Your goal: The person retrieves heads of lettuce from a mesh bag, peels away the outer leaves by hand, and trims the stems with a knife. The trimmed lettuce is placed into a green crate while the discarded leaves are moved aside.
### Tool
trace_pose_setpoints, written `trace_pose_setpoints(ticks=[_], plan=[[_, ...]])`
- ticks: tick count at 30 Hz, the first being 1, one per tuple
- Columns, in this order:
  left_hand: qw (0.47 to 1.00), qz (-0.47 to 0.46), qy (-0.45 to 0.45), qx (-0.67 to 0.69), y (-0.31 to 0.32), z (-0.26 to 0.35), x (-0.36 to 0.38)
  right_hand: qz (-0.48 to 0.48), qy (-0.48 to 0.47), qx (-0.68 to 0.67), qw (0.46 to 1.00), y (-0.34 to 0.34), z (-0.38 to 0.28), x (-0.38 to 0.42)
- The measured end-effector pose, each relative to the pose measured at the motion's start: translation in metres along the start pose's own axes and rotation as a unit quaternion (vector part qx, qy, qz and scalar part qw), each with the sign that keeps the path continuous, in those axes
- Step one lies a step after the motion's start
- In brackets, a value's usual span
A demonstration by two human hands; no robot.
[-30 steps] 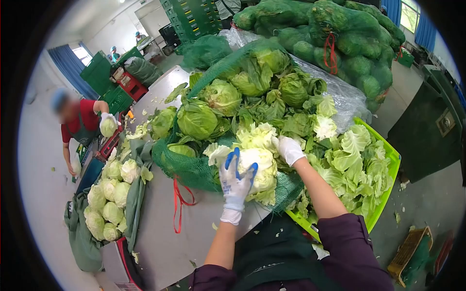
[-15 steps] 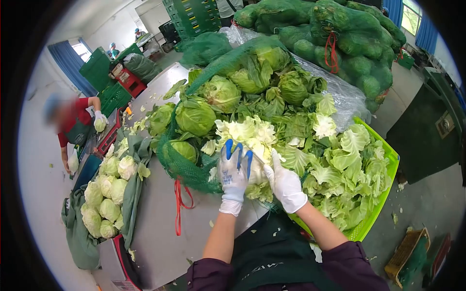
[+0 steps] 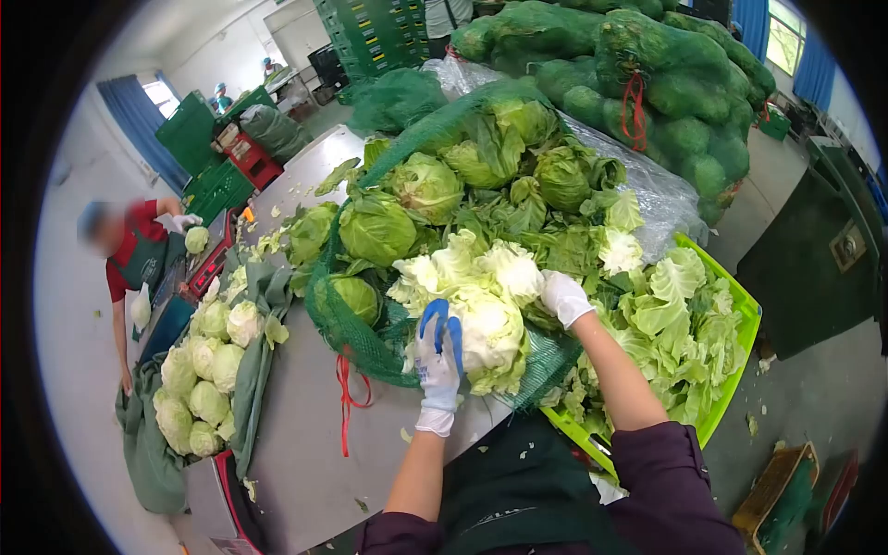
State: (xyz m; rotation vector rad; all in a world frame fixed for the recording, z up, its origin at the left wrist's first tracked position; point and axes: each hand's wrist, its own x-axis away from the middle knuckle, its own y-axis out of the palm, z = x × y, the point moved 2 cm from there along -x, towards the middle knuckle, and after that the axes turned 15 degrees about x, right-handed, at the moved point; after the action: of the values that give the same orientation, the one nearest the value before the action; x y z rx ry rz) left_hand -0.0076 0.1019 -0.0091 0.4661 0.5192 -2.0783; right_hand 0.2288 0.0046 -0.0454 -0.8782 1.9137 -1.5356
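A pale, partly peeled cabbage (image 3: 486,324) with loosened outer leaves sits at the front of the open green net bag (image 3: 335,326). My left hand (image 3: 437,356), in a white glove with blue fingertips, lies against the cabbage's left side, its fingers bent over it. At the upper right of the cabbage, my right hand (image 3: 564,298) in a white glove has its fingers closed by the pale leaves; what they hold is hidden. Whole green cabbages (image 3: 377,228) lie behind in the net.
A lime-green crate (image 3: 731,375) full of loose leaves stands at the right. Full net sacks (image 3: 680,83) are piled behind. Trimmed cabbages (image 3: 208,361) fill a cloth-lined container at the left. A co-worker (image 3: 139,245) in red stands farther left; a dark bin (image 3: 814,250) is at the right.
My right hand has moved right and up, away from my left hand. The cabbage between them shows more of its pale surface. The co-worker's lower hand has moved down to the green cloth.
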Motion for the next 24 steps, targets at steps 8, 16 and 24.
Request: trace_pose_setpoints(ticks=[8,16,24], plan=[[0.998,0.017,-0.047,-0.03,-0.02,-0.005,-0.024,0.145,0.125,-0.196,0.962,-0.036,-0.057,0.092],[0.944,-0.142,0.192,-0.226,-0.004,0.066,-0.054,0.035,0.034,-0.209,0.977,-0.01,-0.045,0.078],[0.993,-0.105,0.03,-0.051,0.04,0.018,-0.053,0.042,0.199,-0.156,0.967,-0.022,-0.059,0.076]])
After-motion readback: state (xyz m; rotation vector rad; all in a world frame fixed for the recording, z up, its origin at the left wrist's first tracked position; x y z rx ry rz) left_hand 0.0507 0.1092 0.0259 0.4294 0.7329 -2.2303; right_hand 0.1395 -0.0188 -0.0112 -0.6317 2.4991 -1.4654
